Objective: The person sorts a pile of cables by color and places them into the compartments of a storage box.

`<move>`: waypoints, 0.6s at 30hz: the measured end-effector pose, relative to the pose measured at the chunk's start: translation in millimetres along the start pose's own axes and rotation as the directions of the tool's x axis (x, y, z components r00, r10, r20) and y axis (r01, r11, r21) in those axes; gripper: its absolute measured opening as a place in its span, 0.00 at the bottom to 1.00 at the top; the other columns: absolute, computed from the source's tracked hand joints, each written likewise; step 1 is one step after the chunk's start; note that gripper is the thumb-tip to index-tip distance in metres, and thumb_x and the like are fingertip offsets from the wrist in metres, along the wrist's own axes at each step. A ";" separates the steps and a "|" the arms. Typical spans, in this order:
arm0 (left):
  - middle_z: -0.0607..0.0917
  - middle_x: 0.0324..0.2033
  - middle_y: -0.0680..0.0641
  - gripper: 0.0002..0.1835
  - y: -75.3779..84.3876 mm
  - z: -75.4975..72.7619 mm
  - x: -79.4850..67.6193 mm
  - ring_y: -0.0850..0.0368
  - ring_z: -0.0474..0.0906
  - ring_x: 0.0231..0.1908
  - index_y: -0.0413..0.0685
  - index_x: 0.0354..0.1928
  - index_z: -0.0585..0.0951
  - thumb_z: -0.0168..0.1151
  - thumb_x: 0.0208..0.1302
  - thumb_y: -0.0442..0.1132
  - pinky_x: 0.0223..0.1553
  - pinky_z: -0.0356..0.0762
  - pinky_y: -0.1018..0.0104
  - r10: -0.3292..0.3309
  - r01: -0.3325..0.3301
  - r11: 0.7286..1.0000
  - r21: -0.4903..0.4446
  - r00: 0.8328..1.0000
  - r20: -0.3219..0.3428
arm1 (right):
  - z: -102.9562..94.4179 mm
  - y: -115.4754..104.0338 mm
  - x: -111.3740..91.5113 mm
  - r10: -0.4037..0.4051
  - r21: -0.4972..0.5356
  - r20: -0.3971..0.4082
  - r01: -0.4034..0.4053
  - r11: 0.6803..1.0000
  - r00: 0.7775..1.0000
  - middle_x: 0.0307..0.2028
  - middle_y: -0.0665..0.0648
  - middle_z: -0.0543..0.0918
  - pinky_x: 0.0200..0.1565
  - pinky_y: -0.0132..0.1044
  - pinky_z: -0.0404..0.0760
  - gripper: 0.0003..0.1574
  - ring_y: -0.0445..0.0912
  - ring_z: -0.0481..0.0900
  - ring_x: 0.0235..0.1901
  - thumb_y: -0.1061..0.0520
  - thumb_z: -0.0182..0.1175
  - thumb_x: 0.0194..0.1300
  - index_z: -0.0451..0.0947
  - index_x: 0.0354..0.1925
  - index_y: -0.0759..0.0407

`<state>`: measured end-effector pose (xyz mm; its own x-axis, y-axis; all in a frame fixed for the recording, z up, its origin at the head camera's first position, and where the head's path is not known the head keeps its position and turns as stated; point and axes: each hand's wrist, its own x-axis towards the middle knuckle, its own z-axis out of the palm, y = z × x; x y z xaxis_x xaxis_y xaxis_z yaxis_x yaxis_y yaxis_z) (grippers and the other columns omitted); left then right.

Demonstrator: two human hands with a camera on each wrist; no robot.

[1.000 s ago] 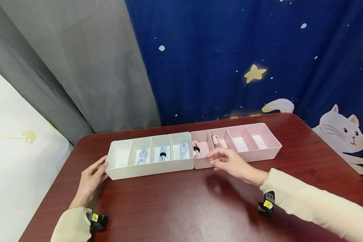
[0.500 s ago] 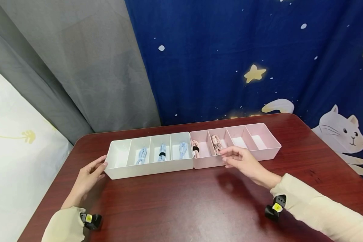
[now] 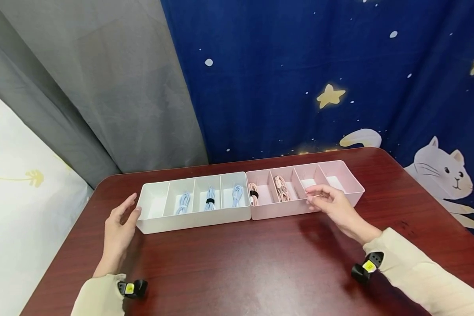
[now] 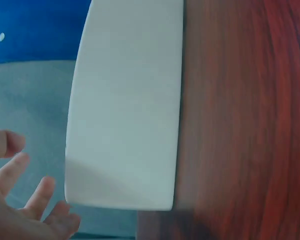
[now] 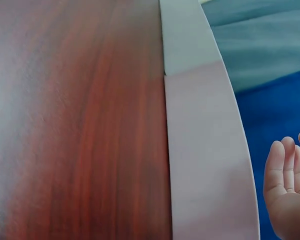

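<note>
A white divided box (image 3: 197, 223) and a pink divided box (image 3: 292, 210) stand end to end on the table. Light blue coiled cables (image 3: 183, 203) lie one each in three compartments of the white box; the middle coil has a black strap. Pink coiled cables (image 3: 282, 188) lie in the pink box's two leftmost compartments, one with a black strap. My left hand (image 3: 117, 232) is beside the white box's left end, fingers loosely spread and holding nothing. Over the front wall of the pink box, towards its right half, hovers my right hand (image 3: 333, 208), fingers loosely bent around nothing.
The dark red wooden table (image 3: 229, 267) has rounded back corners. Behind it hang a grey curtain (image 3: 142, 87) and a blue curtain (image 3: 260, 87) with stars and a cat. White patterned cloth (image 3: 16, 219) hangs at the left.
My right hand has moved right along the front of the pink box. The left hand's fingers have lifted and spread from the white box's corner. The boxes and cables stay put.
</note>
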<state>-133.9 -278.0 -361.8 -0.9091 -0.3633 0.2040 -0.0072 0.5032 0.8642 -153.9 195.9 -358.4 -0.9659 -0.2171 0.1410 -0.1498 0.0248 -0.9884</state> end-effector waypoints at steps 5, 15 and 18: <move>0.72 0.54 0.45 0.21 8.5 15.2 -3.3 0.56 0.64 0.55 0.50 0.59 0.70 0.52 0.62 0.38 0.54 0.61 0.59 0.039 -0.055 0.989 -0.140 0.993 -0.110 | -5.2 1.2 4.3 -0.069 -0.024 -0.040 0.068 0.997 0.997 0.33 0.48 0.79 0.35 0.32 0.78 0.17 0.39 0.78 0.33 0.69 0.52 0.60 0.65 0.46 0.79; 0.70 0.57 0.47 0.22 34.7 42.1 -10.2 0.58 0.60 0.59 0.49 0.59 0.70 0.53 0.61 0.36 0.58 0.56 0.51 0.109 -0.123 0.983 -0.136 0.988 -0.107 | -4.5 3.9 13.3 -0.203 -0.117 -0.107 0.190 0.975 0.973 0.34 0.46 0.79 0.34 0.26 0.77 0.17 0.37 0.76 0.33 0.71 0.53 0.58 0.67 0.44 0.82; 0.67 0.59 0.46 0.23 38.2 47.7 -10.0 0.52 0.55 0.61 0.48 0.59 0.70 0.55 0.60 0.36 0.59 0.53 0.50 0.169 -0.171 0.985 -0.022 0.984 -0.053 | 0.7 4.3 17.2 -0.232 -0.171 -0.116 0.210 0.963 0.966 0.35 0.48 0.79 0.35 0.23 0.75 0.16 0.36 0.75 0.33 0.71 0.55 0.57 0.69 0.44 0.81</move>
<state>-144.9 -217.7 -352.7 -0.8736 -0.3142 0.3716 0.1573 0.5404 0.8266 -171.0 191.6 -360.2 -0.9228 -0.1019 0.3716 -0.3833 0.1450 -0.9122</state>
